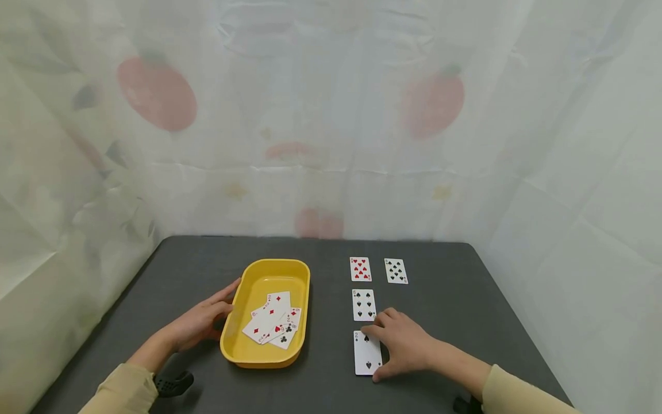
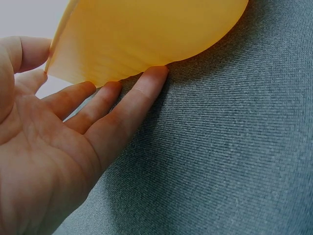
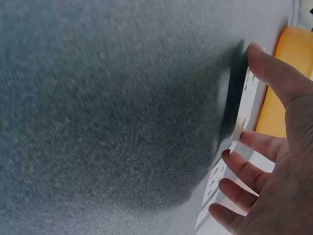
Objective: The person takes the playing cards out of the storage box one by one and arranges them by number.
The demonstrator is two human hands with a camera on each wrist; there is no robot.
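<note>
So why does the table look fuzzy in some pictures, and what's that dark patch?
In the right wrist view the table sits too close, so its weave blurs, and the dark patch is the shadow of the right hand over the cards. In the left wrist view the yellow tray is soft and pale. The head view is sharp, evenly lit, with bent edges.

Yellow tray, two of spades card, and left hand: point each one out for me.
yellow tray (image 1: 302, 276), head view, right rim.
two of spades card (image 1: 365, 356), head view, bare lower half.
left hand (image 1: 199, 324), head view, back of hand.
</note>
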